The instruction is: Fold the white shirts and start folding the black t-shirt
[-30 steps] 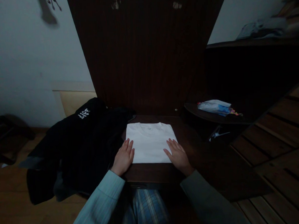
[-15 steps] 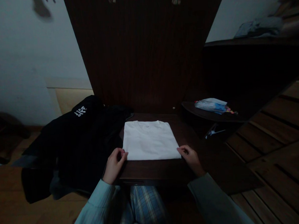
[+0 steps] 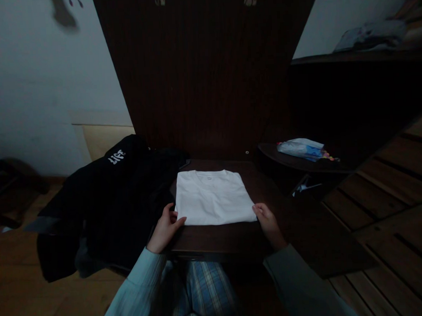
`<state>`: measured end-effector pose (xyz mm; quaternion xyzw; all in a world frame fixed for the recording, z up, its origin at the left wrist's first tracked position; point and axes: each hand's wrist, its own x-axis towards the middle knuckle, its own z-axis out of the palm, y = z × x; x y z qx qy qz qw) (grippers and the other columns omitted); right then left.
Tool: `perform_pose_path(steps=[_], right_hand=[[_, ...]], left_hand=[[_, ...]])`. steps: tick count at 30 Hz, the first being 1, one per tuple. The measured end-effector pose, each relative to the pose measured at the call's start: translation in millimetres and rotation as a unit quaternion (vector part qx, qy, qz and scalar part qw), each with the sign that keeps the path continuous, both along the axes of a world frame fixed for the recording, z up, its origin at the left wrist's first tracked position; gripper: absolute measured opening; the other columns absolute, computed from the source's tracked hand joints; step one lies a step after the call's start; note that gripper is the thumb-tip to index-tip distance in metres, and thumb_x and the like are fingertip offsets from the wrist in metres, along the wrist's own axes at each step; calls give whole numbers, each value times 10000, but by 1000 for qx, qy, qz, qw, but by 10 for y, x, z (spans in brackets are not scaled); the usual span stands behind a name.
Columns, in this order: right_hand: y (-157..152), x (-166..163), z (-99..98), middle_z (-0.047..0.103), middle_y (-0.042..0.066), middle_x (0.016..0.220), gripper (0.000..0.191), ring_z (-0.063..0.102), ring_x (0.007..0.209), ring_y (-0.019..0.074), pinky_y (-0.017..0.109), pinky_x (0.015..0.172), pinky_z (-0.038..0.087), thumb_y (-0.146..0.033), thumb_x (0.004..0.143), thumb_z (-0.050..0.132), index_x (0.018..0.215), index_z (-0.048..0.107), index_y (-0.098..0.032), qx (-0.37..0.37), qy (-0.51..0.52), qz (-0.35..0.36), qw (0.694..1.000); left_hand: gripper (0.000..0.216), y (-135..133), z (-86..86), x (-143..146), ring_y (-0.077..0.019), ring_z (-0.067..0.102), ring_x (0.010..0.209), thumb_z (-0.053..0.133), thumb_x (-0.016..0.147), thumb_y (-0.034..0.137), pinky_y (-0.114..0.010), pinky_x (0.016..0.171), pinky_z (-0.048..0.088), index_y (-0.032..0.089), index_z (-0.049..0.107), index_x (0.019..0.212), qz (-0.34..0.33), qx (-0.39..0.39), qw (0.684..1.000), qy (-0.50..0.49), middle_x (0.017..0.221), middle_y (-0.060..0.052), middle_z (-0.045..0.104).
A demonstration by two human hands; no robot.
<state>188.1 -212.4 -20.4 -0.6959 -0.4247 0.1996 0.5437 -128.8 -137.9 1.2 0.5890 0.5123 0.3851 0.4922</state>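
A white T-shirt [image 3: 215, 198], folded into a neat rectangle with its collar at the far side, lies on the dark wooden desk [image 3: 215, 240]. My left hand [image 3: 166, 228] is at its near left corner, the thumb on top and the fingers at the side edge and partly under it. At the near right corner, my right hand [image 3: 267, 221] pinches the cloth between thumb and fingers. Slight creases run across the front of the shirt.
Dark clothing with white lettering [image 3: 116, 157] is heaped to the left of the desk. On a rounded shelf [image 3: 267, 153] at the right lies a plastic packet [image 3: 300, 149]. A tall dark panel [image 3: 207, 82] rises behind the desk.
The view has shifted slightly. My left hand's thumb and fingers have spread somewhat around the near left corner, and the shirt's front shows more creasing. My right hand keeps its corner.
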Motion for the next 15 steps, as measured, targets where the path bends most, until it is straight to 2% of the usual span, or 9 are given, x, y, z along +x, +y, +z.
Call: perform_pose_path(steps=[5, 10, 15], right_hand=[[5, -8, -1, 520, 6, 571, 485, 484, 556, 148, 256, 516, 382, -674, 591, 486, 669, 490, -195, 3, 12, 12, 1000], [18, 3, 1, 514, 4, 557, 488, 481, 549, 145, 254, 513, 381, -678, 584, 494, 643, 495, -193, 3, 6, 11, 1000], [46, 16, -8, 553, 25, 586, 498, 511, 580, 165, 267, 532, 396, -690, 584, 477, 636, 498, -196, 6, 4, -13, 1000]], left_hand=[[640, 0, 53, -44, -150, 582, 658, 677, 529, 400, -292, 647, 457, 148, 437, 1066, -39, -25, 999, -19, 664, 38, 579], [593, -16, 124, -36, -136, 577, 608, 736, 461, 418, -251, 580, 437, 141, 497, 927, -7, -78, 994, -82, 604, 53, 555], [549, -5, 126, -17, -132, 563, 581, 746, 433, 431, -247, 562, 427, 143, 507, 835, 4, -68, 996, -50, 598, 39, 564]])
